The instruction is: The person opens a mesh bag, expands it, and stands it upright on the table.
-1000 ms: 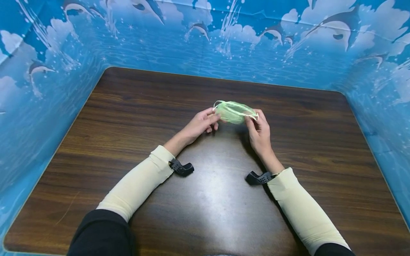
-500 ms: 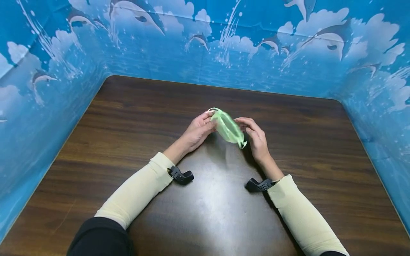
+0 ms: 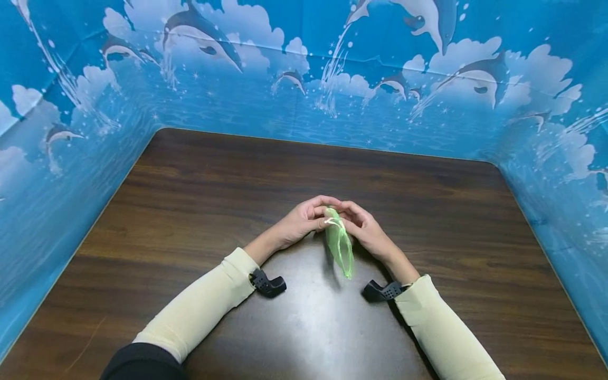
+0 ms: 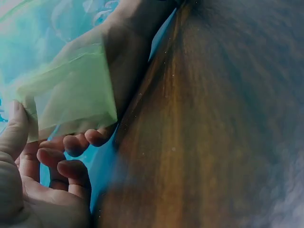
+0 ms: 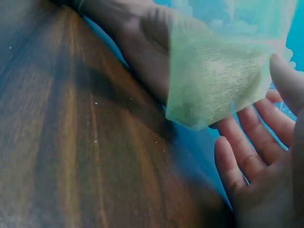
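Note:
A sheer pale-green drawstring pouch (image 3: 340,250) with white cords hangs above the table, between both hands. My left hand (image 3: 303,224) pinches its cord end with thumb and fingers. From the other side my right hand (image 3: 368,232) pinches the same end, its thumb against the pouch. The fingertips of both hands meet at the top. In the left wrist view the pouch (image 4: 78,90) looks flat and see-through, its lower corner pointing down. The right wrist view shows the pouch's mesh (image 5: 223,78), with the curled lower fingers (image 5: 242,156) of the right hand beneath it.
The dark wooden table (image 3: 228,174) has rounded far corners and a glare patch near the front. A blue dolphin-print curtain (image 3: 266,100) surrounds it at the back and sides. Black wrist camera mounts (image 3: 268,283) sit at the cuffs of cream sleeves (image 3: 199,311).
The pouch has swung from lying sideways between the hands to hanging down. Both hands have come together and nearer; the right hand let go, then took the cord end beside the left.

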`<state>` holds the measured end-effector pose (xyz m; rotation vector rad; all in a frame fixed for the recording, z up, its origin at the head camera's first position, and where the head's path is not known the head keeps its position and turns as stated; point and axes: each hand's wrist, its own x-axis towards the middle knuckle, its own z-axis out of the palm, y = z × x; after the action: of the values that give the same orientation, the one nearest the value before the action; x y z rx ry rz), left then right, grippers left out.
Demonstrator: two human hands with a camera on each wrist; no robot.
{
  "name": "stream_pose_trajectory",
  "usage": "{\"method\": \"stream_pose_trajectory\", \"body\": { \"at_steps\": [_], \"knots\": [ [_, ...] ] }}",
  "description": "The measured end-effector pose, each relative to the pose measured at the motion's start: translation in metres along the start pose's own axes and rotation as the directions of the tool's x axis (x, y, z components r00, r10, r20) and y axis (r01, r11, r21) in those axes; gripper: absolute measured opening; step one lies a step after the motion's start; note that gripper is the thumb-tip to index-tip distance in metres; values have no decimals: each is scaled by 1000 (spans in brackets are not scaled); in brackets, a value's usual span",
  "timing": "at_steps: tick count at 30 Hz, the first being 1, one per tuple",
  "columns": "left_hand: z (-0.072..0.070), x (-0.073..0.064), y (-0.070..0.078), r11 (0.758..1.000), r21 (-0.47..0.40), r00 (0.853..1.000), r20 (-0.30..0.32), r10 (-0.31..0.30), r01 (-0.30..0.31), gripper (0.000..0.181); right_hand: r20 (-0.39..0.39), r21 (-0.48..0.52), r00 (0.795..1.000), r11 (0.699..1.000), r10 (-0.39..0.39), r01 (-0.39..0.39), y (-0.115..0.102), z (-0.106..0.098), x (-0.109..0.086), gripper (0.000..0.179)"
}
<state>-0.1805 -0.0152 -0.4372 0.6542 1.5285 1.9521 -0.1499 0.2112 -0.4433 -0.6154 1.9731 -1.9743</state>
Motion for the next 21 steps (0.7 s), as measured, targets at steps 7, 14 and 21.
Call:
{"method": "stream_pose_trajectory", "body": {
  "at_steps": [7, 14, 21],
  "knots": [
    [1, -1, -2, 999, -32, 1000, -3, 15, -15, 46, 84, 153, 996, 988, 16, -29, 1, 1, 0, 18],
    [3, -1, 0, 982, -186, 998, -26, -51, 46, 33, 150, 375, 989, 926, -20, -38, 4, -2, -1, 7],
    [13, -2, -1, 926, -376, 998, -34, -46, 30, 19, 52, 356, 992, 926, 119, -129, 2, 0, -2, 23]
  ]
}}
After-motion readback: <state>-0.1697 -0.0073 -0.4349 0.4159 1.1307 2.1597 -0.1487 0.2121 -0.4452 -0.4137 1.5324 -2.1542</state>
